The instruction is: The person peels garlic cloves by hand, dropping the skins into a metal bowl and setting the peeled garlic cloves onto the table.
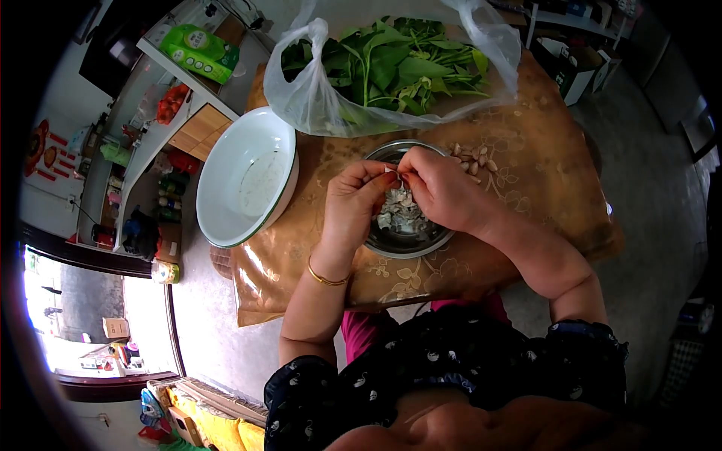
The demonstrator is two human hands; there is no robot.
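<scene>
My left hand (355,197) and my right hand (436,184) meet above a round steel bowl (410,250). The fingertips of both are pinched together on a small pale garlic clove (399,179), mostly hidden by the fingers. Under them in the bowl lies a heap of whitish papery garlic skins (402,214). Just beyond my right hand, several loose garlic cloves (475,159) are scattered on the tabletop. A gold bangle (328,281) circles my left wrist.
A brown patterned cloth (541,150) covers the table. A white enamel basin (284,135) stands at the left, near the table edge. Across the back sits a clear plastic bag (301,105) of green leafy stems (398,64). Shelves with a green packet (199,52) stand farther left.
</scene>
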